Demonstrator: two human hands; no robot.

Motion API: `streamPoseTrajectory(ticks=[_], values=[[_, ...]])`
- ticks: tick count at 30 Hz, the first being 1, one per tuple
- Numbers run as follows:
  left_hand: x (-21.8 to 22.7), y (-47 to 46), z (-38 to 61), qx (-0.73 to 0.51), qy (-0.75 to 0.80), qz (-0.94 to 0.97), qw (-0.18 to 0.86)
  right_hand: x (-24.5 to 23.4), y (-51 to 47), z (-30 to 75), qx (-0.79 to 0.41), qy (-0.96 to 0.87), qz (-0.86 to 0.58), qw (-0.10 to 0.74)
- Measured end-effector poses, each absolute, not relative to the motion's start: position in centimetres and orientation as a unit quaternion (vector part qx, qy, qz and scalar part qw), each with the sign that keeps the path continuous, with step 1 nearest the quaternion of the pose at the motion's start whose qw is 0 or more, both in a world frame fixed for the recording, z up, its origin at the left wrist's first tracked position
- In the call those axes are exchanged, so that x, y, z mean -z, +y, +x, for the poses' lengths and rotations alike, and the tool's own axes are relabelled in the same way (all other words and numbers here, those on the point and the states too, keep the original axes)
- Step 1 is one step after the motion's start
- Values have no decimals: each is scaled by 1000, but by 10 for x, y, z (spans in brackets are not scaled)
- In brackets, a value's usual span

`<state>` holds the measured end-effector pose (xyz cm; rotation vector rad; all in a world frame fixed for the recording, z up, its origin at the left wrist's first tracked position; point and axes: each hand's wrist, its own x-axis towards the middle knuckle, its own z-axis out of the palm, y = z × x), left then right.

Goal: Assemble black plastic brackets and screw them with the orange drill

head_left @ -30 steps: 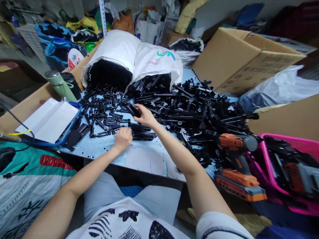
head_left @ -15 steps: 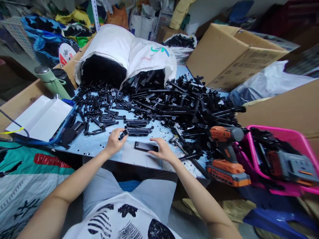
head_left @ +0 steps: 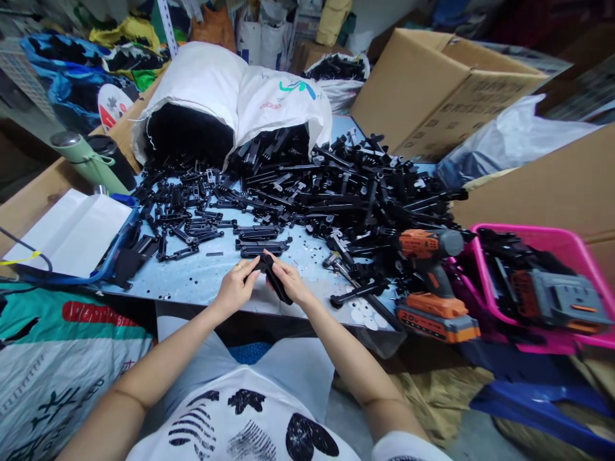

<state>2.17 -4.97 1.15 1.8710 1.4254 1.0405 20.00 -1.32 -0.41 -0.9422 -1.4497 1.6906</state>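
Over the front of the table, my two hands meet around dark parts. My right hand (head_left: 291,280) is closed on a long black channel-shaped part (head_left: 278,286), tilted with its far end toward my left fingers. My left hand (head_left: 237,283) pinches a small black piece at that far end; the fingers hide most of it, and I cannot tell whether the two are joined. Just beyond the hands, a few assembled black arm-like parts (head_left: 262,247) lie side by side. A hammer (head_left: 342,267) rests to the right among black parts.
Black parts (head_left: 331,192) heap up before white sacks (head_left: 202,77). An orange cordless drill (head_left: 435,282) stands at the right edge beside a pink basket (head_left: 571,234). A blue tray (head_left: 91,276) with paper and a green flask (head_left: 89,160) are on the left. Behind is a cardboard box (head_left: 408,96).
My hands have come together. The long black part has been lifted off the table and turned, and the small piece in my left hand has moved right to its end.
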Motion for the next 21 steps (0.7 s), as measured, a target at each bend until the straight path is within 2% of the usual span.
streamPoseTrajectory(ticks=[3,8,11,16,18,21], values=[[-22,-49,22,-367,518,721,278,0,-12,208,-626,-593,-362,354],[-33,-42,19,-396,499,730,247,0,-9,209,-602,-589,-358,403],[-34,-41,14,-376,499,745,233,-4,-6,214,-568,-650,-346,369],[-33,-48,15,-335,494,771,222,-13,-7,224,-440,-779,-313,319],[-32,-52,23,-373,486,760,215,-13,-13,220,-409,-787,-315,337],[-30,-56,37,-483,498,697,180,-7,-26,206,-396,-745,-346,410]])
